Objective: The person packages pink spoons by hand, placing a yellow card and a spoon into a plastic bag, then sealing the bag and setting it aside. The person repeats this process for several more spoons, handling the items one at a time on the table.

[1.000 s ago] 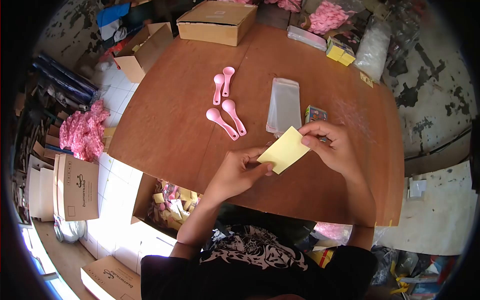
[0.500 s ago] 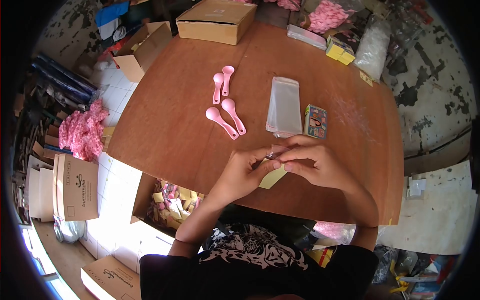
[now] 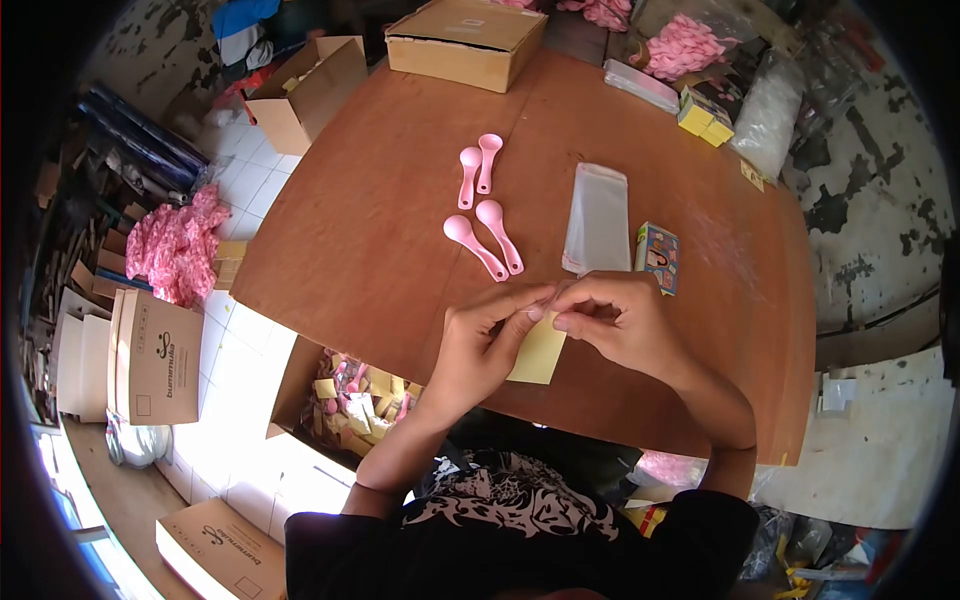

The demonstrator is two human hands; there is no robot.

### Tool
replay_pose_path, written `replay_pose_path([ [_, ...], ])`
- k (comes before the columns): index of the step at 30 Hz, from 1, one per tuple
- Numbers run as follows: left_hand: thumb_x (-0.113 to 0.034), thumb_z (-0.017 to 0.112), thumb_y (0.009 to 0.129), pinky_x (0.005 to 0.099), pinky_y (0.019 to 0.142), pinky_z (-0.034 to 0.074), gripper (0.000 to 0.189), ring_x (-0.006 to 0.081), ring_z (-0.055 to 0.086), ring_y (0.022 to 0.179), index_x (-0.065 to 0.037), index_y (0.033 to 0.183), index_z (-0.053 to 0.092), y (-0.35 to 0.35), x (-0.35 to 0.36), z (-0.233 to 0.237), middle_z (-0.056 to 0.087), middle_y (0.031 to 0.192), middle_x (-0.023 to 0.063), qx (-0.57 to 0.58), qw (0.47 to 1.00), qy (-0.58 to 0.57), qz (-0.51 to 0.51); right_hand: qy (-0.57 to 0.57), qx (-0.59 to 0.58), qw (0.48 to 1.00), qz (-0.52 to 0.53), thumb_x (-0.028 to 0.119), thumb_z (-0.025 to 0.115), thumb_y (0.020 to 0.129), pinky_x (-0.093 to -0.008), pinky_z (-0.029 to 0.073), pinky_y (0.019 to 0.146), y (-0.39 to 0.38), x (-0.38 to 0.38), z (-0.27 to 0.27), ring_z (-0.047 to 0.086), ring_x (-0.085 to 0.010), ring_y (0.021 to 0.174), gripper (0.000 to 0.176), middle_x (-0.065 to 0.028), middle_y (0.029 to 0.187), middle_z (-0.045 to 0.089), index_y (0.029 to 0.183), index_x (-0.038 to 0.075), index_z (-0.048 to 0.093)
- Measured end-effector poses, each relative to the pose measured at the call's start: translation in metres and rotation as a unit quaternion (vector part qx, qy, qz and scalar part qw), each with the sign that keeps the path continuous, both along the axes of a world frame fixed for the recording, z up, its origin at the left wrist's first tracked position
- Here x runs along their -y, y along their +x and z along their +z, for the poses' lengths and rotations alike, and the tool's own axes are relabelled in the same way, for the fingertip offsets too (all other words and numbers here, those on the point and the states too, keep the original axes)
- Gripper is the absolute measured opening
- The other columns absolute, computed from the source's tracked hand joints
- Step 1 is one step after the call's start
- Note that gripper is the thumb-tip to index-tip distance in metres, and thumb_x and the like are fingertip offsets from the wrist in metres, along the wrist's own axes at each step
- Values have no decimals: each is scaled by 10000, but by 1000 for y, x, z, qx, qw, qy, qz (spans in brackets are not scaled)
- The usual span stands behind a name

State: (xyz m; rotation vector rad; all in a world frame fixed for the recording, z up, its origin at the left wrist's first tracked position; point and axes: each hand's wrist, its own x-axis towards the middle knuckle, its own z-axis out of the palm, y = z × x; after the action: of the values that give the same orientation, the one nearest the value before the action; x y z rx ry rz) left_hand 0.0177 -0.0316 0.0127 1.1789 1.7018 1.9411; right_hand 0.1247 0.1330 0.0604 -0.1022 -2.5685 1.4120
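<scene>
Near the table's front edge, my left hand (image 3: 482,345) and my right hand (image 3: 618,325) meet at their fingertips. Both pinch the top of a small clear plastic bag, mostly hidden by the fingers. A pale yellow card (image 3: 538,358) hangs below them, seemingly inside the bag. Beyond my hands lies a stack of clear plastic bags (image 3: 598,215), with a small colourful printed box (image 3: 657,256) to its right. Several pink plastic spoons lie further left in two pairs: a far pair (image 3: 488,160) and a nearer pair (image 3: 470,243).
Below the table's front left edge stands an open carton (image 3: 292,385) of packed pink spoons and yellow cards. A closed cardboard box (image 3: 465,45) sits at the far edge. Yellow boxes (image 3: 706,118) and a bag of pink pieces (image 3: 685,48) are at the back right.
The view has shifted, so the tabletop things appear further right. My fingers have drawn closer over the bag's top, and more of the yellow card shows below them.
</scene>
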Motion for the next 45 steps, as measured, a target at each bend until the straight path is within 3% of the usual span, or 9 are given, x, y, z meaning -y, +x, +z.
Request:
replay_pose_path([
  [8, -33, 608, 965, 276, 799, 527, 198, 165, 681, 935, 23, 1130, 702, -7, -1, 1, 719, 1052, 127, -34, 999, -17, -27, 17, 19, 998, 53, 56, 744, 856, -249, 499, 557, -8, -8, -1, 608, -85, 627, 118, -77, 767, 698, 953, -6, 721],
  [11, -23, 617, 953, 280, 793, 532, 191, 171, 687, 921, 22, 1116, 706, -7, -4, -2, 720, 1041, 131, -6, 1000, -9, -8, -63, 34, 997, 6, 57, 742, 856, -257, 497, 565, -7, -7, -2, 614, -95, 645, 132, -93, 785, 704, 969, -9, 730],
  [17, -28, 627, 949, 288, 796, 535, 193, 173, 689, 934, 17, 1118, 707, -5, -8, -1, 720, 1045, 126, -53, 998, -1, -16, 85, -11, 992, 88, -11, 720, 859, -230, 527, 629, -6, -14, 0, 645, -86, 707, 100, -82, 856, 714, 952, -47, 707],
  [23, -15, 627, 942, 296, 810, 538, 191, 188, 695, 939, 34, 1111, 702, -4, -12, -2, 718, 1049, 137, -36, 999, 11, 7, -46, 22, 998, -21, -6, 732, 848, -240, 523, 628, -1, -8, 3, 639, -87, 701, 130, -82, 852, 710, 975, -29, 716],
  [34, 49, 674, 855, 350, 824, 558, 312, 265, 704, 941, 5, 1164, 665, -1, -20, -11, 705, 1079, 158, -107, 992, 47, -57, 56, 140, 979, 140, 13, 738, 846, -258, 532, 685, -1, -27, -2, 666, -153, 842, 145, -114, 910, 693, 980, -37, 716],
  [38, 13, 737, 828, 355, 858, 561, 458, 259, 711, 981, -17, 1264, 601, 8, -10, -1, 699, 1108, 162, -80, 996, 22, -12, 94, 45, 982, 160, 32, 713, 882, -254, 539, 675, -9, -23, -13, 675, -148, 792, 120, -90, 880, 698, 981, -35, 704],
  [40, -31, 792, 801, 346, 878, 562, 602, 252, 709, 1029, -27, 1342, 528, 1, 3, -10, 696, 1140, 161, 29, 998, -38, -35, -92, 18, 991, 92, 55, 679, 920, -247, 537, 643, -15, -17, -12, 674, -125, 714, 110, -62, 841, 699, 999, -20, 693],
  [43, 67, 750, 812, 298, 847, 572, 586, 164, 684, 977, 9, 1344, 512, -7, 19, -34, 606, 1311, 125, 58, 993, -102, 8, 16, -38, 999, 6, 65, 663, 934, -225, 510, 598, -39, -21, -24, 655, -78, 670, 96, -42, 821, 696, 1002, 9, 700],
  [45, 70, 747, 813, 295, 842, 571, 581, 158, 682, 966, 11, 1340, 510, -8, 24, -34, 597, 1320, 121, 70, 992, -103, 15, 102, -44, 994, -25, 127, 694, 909, -274, 516, 595, -61, -26, -46, 677, -137, 649, 118, -73, 826, 708, 977, 33, 716],
])
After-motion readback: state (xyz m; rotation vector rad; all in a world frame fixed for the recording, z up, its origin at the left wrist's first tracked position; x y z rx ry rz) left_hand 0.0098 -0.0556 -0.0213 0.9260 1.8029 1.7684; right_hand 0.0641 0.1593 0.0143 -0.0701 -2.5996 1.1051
